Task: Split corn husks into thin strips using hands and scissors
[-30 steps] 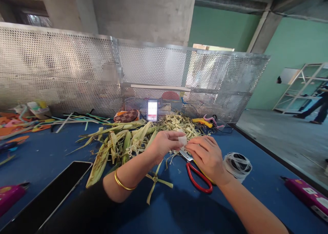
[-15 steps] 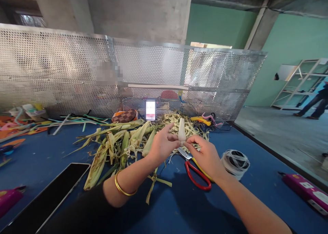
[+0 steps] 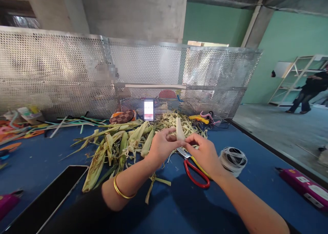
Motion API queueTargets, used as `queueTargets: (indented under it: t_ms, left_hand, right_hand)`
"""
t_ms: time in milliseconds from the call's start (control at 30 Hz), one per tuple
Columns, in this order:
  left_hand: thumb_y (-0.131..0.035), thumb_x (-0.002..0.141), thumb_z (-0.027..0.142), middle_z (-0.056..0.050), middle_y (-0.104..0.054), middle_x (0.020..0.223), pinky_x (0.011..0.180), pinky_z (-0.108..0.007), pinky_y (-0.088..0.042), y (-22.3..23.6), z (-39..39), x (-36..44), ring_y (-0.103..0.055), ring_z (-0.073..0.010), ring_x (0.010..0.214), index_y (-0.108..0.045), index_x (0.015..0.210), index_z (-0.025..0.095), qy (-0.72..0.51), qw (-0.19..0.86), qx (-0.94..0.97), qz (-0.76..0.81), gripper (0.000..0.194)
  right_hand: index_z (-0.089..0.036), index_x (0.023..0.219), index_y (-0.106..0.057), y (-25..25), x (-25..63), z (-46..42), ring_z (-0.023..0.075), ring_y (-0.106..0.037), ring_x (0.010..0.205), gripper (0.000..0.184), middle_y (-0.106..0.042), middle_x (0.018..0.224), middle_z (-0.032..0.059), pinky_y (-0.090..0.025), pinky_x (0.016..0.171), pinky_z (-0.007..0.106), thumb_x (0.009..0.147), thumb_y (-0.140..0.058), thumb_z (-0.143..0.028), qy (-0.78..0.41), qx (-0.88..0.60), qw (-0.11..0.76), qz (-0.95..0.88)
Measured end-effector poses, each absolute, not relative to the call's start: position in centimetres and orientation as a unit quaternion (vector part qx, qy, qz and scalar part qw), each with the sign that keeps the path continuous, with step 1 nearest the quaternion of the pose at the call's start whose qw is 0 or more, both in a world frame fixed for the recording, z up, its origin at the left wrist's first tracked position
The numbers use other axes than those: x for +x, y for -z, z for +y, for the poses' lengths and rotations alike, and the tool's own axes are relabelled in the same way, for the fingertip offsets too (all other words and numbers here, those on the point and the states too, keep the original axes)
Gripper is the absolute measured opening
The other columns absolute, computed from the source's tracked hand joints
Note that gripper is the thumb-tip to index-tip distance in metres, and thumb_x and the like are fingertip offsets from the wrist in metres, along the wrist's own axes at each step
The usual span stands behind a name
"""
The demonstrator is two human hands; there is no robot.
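Observation:
Between my two hands stands a pale strip of corn husk (image 3: 179, 128), its narrow end pointing up. My left hand (image 3: 163, 144) pinches its lower end from the left, thumb against the piece. From the other side my right hand (image 3: 202, 151) grips the same lower end with thumb and fingertips, and the two hands meet there. Below and behind the right hand lie scissors (image 3: 196, 174) with one red and one yellow handle, partly covered by that hand. Whole corn husks (image 3: 98, 162) are heaped left of my hands, and shredded husk (image 3: 169, 119) is piled behind them.
A spool of white cord (image 3: 233, 160) stands to the right, with a purple tool (image 3: 303, 187) beyond it. At the left lie a black phone (image 3: 51, 196) and coloured strips (image 3: 66, 122). A lit phone (image 3: 148, 110) leans near the perforated metal screen (image 3: 151, 66). A person (image 3: 310, 90) stands far right.
The fingers of my left hand have curled in closer around the husk strip, and both hands have come together at its base. The view has shifted slightly.

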State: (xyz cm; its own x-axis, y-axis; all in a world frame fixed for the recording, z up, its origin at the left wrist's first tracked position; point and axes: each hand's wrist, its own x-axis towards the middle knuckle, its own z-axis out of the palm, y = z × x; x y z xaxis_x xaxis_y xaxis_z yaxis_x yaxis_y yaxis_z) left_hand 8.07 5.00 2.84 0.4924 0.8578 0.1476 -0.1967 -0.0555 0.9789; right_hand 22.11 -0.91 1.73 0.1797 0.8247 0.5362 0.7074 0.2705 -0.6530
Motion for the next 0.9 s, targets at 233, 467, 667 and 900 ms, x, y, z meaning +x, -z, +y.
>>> queueTargets:
  t_ms: [233,467,667,900]
  left_hand:
    - [-0.069,0.059,0.005,-0.005,-0.070,0.076,0.068,-0.025,-0.048,-2.82,5.56,7.96,-0.063,-0.0121,0.067,-0.064,0.098,0.011,-0.398,0.656,0.578,0.277,0.039]
    - [-0.070,0.066,0.017,-0.003,-0.068,0.069,0.068,-0.026,-0.048,-3.14,5.22,7.97,-0.061,-0.0110,0.063,-0.070,0.075,0.013,-0.377,0.648,0.592,0.295,0.010]
    - [-0.080,0.056,0.022,0.000,-0.065,0.063,0.063,-0.022,-0.046,-2.85,5.27,7.98,-0.056,-0.0087,0.059,-0.069,0.066,0.013,-0.373,0.639,0.604,0.296,0.017]
    - [-0.079,0.059,0.024,0.000,-0.064,0.061,0.064,-0.023,-0.046,-2.89,5.86,7.84,-0.056,-0.0075,0.055,-0.067,0.064,0.013,-0.359,0.666,0.568,0.324,0.017]
  right_hand:
    - [-0.021,0.079,-0.056,-1.78,22.34,-0.62,0.0172,-0.061,0.064,0.014,-0.067,0.070,0.0017,-0.044,0.059,0.028,0.075,-0.061,-0.033,-0.120,-0.584,0.527,-0.606]
    - [-0.020,0.095,-0.053,-1.65,22.46,-0.44,0.0175,-0.060,0.065,0.029,-0.067,0.071,0.0011,-0.043,0.061,0.029,0.074,-0.063,-0.036,-0.174,-0.579,0.536,-0.589]
    - [-0.021,0.095,-0.053,-1.69,22.43,-0.56,0.0180,-0.061,0.068,0.024,-0.067,0.071,0.0004,-0.044,0.065,0.031,0.074,-0.060,-0.028,-0.175,-0.583,0.527,-0.593]
    - [-0.022,0.092,-0.049,-1.17,22.80,-0.04,0.0198,-0.066,0.070,0.025,-0.069,0.073,0.0007,-0.049,0.065,0.033,0.075,-0.064,-0.033,-0.258,-0.527,0.580,-0.566]
